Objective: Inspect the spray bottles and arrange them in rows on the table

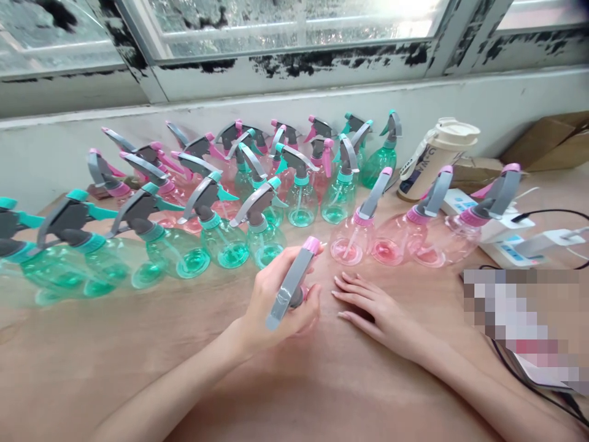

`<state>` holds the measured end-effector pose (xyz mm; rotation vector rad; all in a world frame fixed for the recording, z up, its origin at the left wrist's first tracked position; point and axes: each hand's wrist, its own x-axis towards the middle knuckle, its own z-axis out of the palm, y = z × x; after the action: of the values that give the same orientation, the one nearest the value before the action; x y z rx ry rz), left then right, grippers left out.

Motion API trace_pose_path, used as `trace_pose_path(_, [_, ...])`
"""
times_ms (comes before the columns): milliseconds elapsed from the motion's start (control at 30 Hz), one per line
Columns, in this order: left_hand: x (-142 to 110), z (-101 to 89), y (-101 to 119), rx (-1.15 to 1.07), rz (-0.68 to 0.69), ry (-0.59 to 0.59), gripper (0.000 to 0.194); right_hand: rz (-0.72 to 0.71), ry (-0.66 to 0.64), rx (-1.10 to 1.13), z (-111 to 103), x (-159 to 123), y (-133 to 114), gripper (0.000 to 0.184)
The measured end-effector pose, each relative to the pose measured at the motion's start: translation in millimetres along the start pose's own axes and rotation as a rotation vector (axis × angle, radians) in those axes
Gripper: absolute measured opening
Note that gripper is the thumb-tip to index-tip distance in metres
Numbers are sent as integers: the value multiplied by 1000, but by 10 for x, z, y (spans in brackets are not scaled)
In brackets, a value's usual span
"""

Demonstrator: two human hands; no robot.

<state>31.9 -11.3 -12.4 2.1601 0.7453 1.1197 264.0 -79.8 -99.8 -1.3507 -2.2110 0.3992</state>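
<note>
At centre, the left hand (265, 288) grips a grey-and-pink plastic spray bottle (294, 279), likely light, slick and thin-walled, steadiest held round its neck. Near it, right of centre, the right hand (389, 313) lies open on the brown wood-grained table (92, 362). Behind, clear pink plastic bottles (396, 236) stand upright.

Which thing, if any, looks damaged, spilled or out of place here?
The window frame behind the spray bottles looks worn: black patches break its pale surface, perhaps peeling paint. I see no spill on the tabletop, and no bottle lying on its side.
</note>
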Motion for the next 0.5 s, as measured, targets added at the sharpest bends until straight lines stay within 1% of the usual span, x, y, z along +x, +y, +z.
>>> trace_pose_path(267, [-2, 3, 15, -15, 6, -6, 46, -1, -10, 3, 1, -2, 12, 38])
trace_pose_path(500, [-9, 14, 7, -9, 17, -2, 47, 16, 12, 26, 11, -11, 18, 39])
